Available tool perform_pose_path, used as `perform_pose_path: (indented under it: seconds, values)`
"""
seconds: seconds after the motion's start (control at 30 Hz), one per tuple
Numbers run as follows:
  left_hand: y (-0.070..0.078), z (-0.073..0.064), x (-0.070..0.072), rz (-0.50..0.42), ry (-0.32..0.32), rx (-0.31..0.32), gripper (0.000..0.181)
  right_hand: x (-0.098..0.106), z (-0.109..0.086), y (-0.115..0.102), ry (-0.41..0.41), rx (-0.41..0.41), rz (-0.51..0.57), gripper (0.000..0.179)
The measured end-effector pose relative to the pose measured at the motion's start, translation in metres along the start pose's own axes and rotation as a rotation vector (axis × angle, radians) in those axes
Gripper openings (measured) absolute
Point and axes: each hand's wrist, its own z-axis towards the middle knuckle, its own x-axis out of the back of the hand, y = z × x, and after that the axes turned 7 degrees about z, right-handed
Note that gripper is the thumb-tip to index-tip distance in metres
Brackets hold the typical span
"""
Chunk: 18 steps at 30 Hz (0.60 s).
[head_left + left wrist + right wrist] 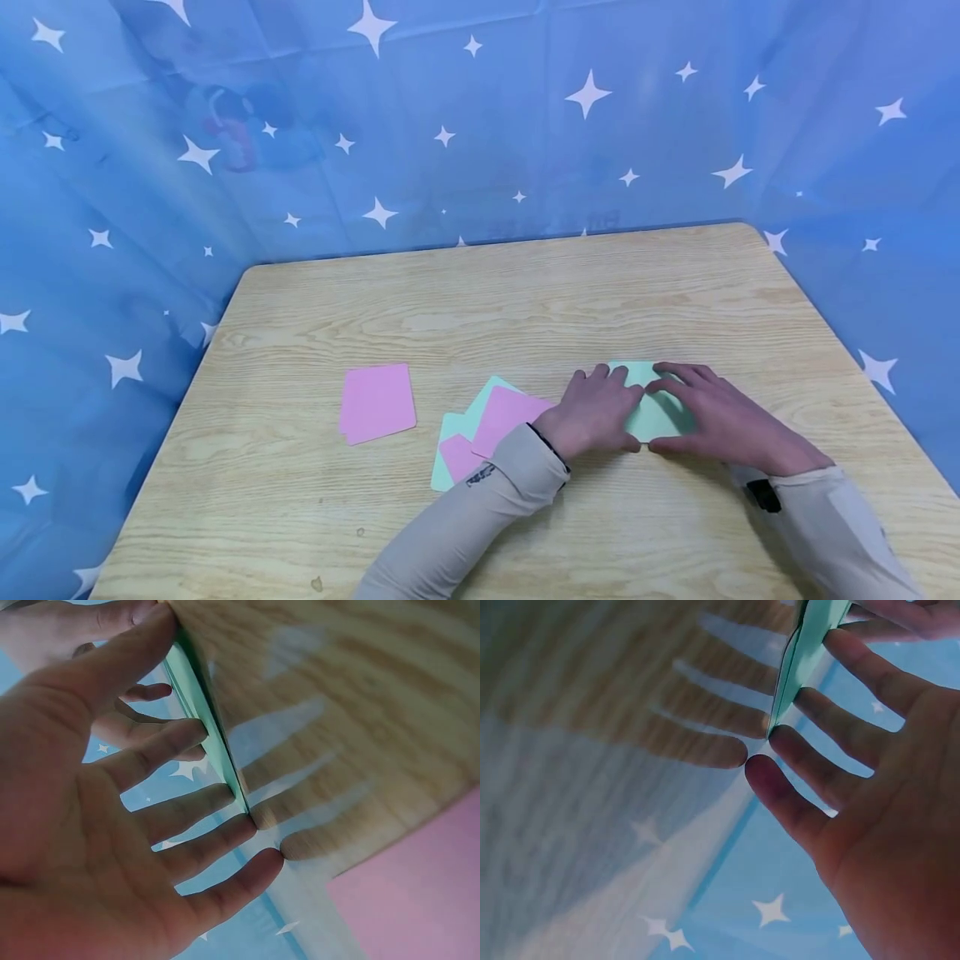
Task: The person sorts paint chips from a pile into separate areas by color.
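A small stack of thin mint green cards (651,421) lies flat on the right half of the table. My left hand (592,412) touches its left side, fingers extended, the thumb at the near edge. From the right, my right hand (723,421) frames it with spread fingers, its thumb also at the near edge. In the left wrist view, fingertips meet the edge of the green cards (196,694). The right wrist view shows straight fingers along the opposite edge of the cards (806,664). Much of the stack is hidden under both hands.
Beside my left wrist, pink cards (510,412) and mint cards (448,429) overlap in a loose pile, partly covered by my sleeve. Two pink cards (378,404) lie stacked farther left. A blue star-patterned curtain (480,125) hangs behind the wooden table (300,333).
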Motion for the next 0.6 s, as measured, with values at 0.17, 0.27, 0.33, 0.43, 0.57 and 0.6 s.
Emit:
perform_pose_path:
  seconds: [0.17,0.27,0.33,0.43,0.57,0.6]
  values:
    - [0.001,-0.001,-0.002,-0.006,-0.002,-0.003,0.067,0.0,0.0,-0.001,-0.006,-0.002,0.003,0.074]
    - [0.001,-0.004,-0.004,0.003,0.007,-0.007,0.063,0.0,0.0,-0.003,0.004,0.006,-0.005,0.078]
    - [0.002,-0.007,-0.004,0.01,0.02,-0.01,0.058,0.001,0.001,-0.005,0.022,0.015,-0.008,0.08]
    - [0.0,-0.013,-0.003,0.01,0.048,-0.004,0.055,0.003,0.002,-0.008,0.052,0.043,-0.008,0.082]
    - [-0.007,-0.023,0.001,-0.004,0.081,0.018,0.057,0.009,0.005,-0.015,0.072,0.082,-0.011,0.082]
    - [-0.01,-0.026,0.001,-0.014,0.088,0.028,0.057,0.011,0.006,-0.017,0.076,0.089,-0.012,0.082]
